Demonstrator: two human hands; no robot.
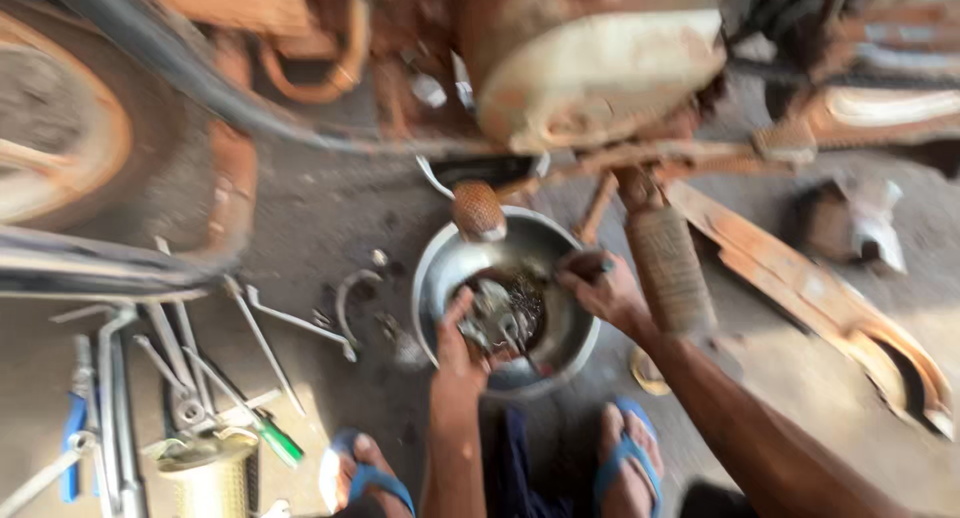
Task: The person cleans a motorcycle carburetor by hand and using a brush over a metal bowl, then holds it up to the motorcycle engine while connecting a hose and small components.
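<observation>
Both hands work inside a round metal bowl (440,278) standing on the concrete floor (340,218) under a rusty motorcycle (590,68). Left hand (462,350) is clamped on a greasy metal engine part (497,318) at the bowl's centre. Right hand (603,288), fingers closed on something small and dark, sits at the far right rim, just beside the part; spanners (180,363) lie well apart to the left.

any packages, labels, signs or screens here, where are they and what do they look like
No packages, labels, signs or screens can be made out; the picture is blurred.
Nearest to one: a yellow mesh cylinder with a round metal cap, bottom left beside the tools on the floor.
Both hands, left and right, are at the metal bowl, which is unmarked.
</observation>
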